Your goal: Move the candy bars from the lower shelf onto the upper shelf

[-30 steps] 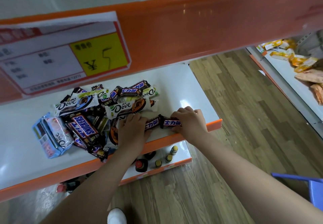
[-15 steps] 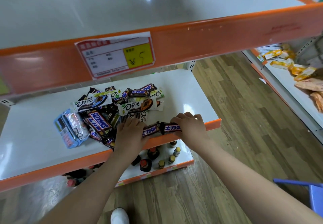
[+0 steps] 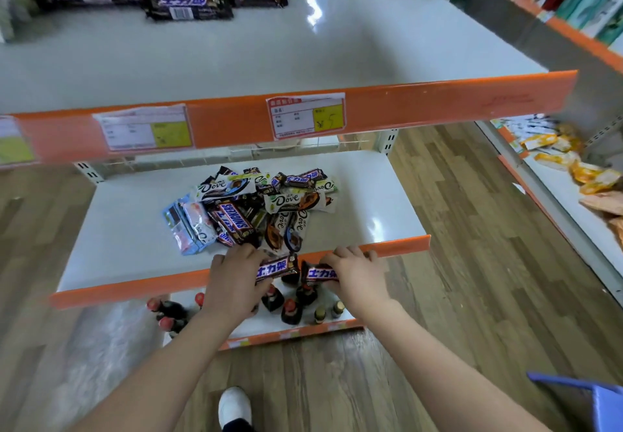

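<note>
Candy bars (image 3: 249, 209) lie heaped on the lower shelf (image 3: 354, 209); more sit far left on the upper shelf (image 3: 303, 47). At its near edge, the left hand (image 3: 232, 283) grips one dark bar (image 3: 274, 268), the right hand (image 3: 357, 276) another (image 3: 317, 273).

Mixed candy bars (image 3: 256, 209) are lying heaped on the lower shelf (image 3: 364, 202). Two dark Snickers bars (image 3: 296, 271) are sitting over its front lip. More bars (image 3: 188, 2) are lying flat on the upper shelf (image 3: 337, 47).

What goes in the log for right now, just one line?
left hand: holds Snickers bar | right hand: holds second bar | both at lower shelf front edge
</note>
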